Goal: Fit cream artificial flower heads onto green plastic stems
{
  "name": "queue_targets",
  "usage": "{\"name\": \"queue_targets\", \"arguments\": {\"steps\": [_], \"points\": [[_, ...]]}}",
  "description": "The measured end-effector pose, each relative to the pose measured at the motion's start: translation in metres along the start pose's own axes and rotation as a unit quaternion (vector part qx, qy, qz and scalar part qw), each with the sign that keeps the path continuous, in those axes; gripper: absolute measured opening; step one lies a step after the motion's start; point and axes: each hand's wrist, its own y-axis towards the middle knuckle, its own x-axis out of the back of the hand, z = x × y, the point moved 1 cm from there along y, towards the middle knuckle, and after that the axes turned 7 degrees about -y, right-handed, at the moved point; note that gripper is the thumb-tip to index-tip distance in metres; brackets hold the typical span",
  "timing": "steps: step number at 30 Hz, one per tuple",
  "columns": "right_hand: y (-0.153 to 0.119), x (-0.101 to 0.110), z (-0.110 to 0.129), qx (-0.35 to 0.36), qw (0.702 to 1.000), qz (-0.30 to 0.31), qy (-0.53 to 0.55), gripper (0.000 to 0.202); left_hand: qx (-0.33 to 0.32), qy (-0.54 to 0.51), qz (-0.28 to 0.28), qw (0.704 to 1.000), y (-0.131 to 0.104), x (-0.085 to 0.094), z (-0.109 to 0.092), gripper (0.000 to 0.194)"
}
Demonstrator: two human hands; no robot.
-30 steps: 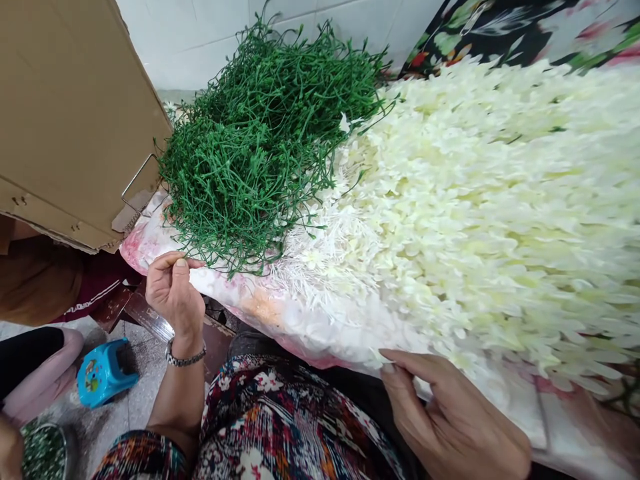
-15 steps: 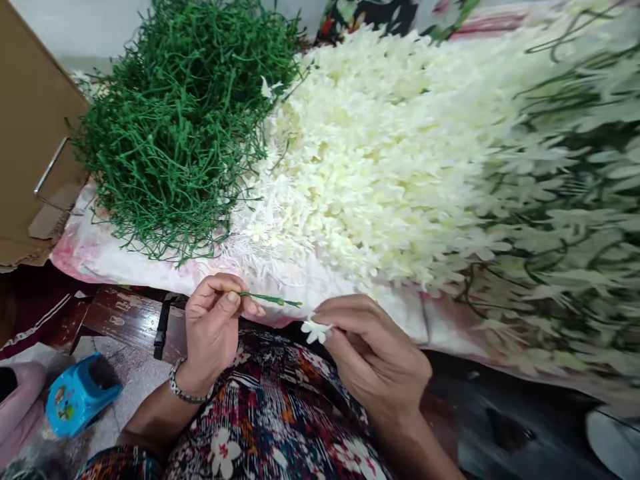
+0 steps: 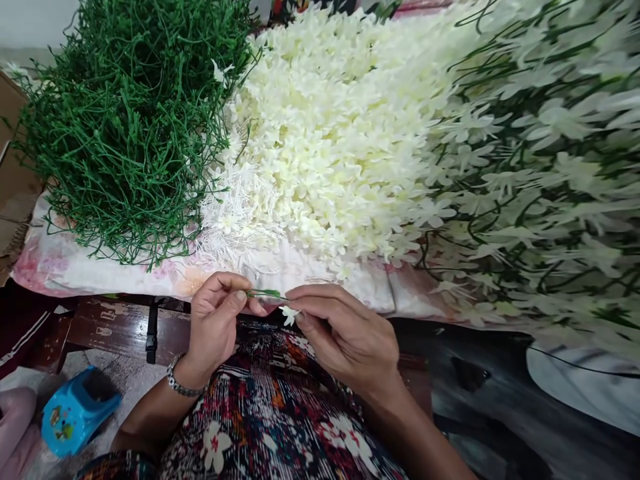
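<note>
Down low over the patterned lap: left hand (image 3: 215,320) pinching thin green plastic stem (image 3: 267,293), grip closed tight. Right hand (image 3: 345,333) nipping small white fabric flower (image 3: 289,315) at the stem's tip. Beyond, heap of cream flowers (image 3: 330,133); left, tangled green stems (image 3: 125,127).

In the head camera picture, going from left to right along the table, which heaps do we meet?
Green stems heap → loose white flowers heap → finished flower sprays with green stems.
</note>
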Motion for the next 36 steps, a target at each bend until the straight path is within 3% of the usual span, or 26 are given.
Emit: {"name": "queue_targets", "arguments": {"steps": [3, 6, 9, 14, 18, 26, 36], "points": [[-0.001, 0.004, -0.001, 0.0, 1.0, 0.016, -0.013, 0.018, -0.06, 0.117, 0.005, 0.991, -0.001, 0.002, -0.003, 0.011], [-0.003, 0.006, -0.002, -0.008, 0.999, 0.028, -0.015, 0.018, -0.133, 0.243, 0.009, 0.961, -0.003, 0.0, -0.01, 0.015], [-0.005, 0.004, -0.001, -0.012, 0.999, 0.042, -0.018, 0.018, -0.167, 0.306, 0.037, 0.936, -0.003, -0.005, -0.014, 0.015], [-0.006, -0.001, 0.0, -0.008, 0.998, 0.057, -0.021, 0.017, -0.202, 0.303, 0.061, 0.929, -0.002, -0.009, -0.012, 0.013], [-0.007, -0.005, -0.001, -0.014, 0.998, 0.064, -0.013, 0.015, -0.193, 0.253, 0.07, 0.946, 0.001, -0.007, -0.003, 0.014], [-0.003, 0.008, 0.001, -0.044, 0.998, -0.026, 0.021, 0.021, -0.174, 0.285, 0.095, 0.938, 0.003, -0.002, 0.004, 0.015], [0.004, 0.011, 0.006, -0.027, 0.999, 0.022, 0.01, 0.016, -0.146, 0.275, 0.19, 0.931, 0.005, -0.003, 0.006, 0.016]]}}
